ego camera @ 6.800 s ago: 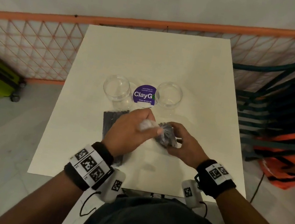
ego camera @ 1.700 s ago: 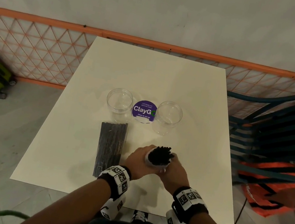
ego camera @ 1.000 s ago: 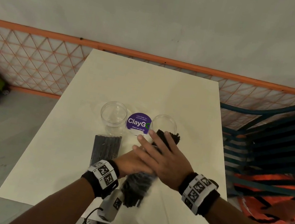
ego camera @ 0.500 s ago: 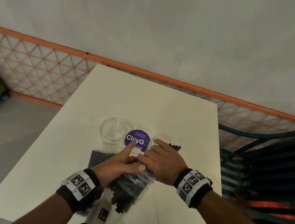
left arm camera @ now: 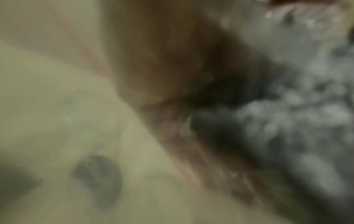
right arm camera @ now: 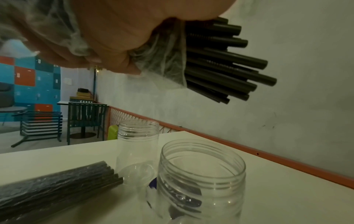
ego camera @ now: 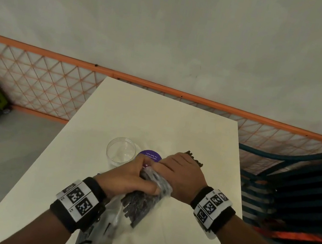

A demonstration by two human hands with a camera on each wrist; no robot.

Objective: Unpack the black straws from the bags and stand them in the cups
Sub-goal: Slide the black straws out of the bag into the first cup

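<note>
Both hands clutch one bundle: the right hand (ego camera: 180, 176) grips the straws (right arm camera: 226, 63) near the bag (ego camera: 142, 201) mouth, while the left hand (ego camera: 135, 178) squeezes the bag. The bare ends point past the near cup (right arm camera: 203, 174), so a quick pull could scatter straws across the surface (ego camera: 164, 122).

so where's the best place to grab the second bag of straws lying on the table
Take the sealed bag around its middle, coming down from above. It lies flat on the table, long and narrow, left of the two jars, so a grip across its short width should lift it level.
</note>
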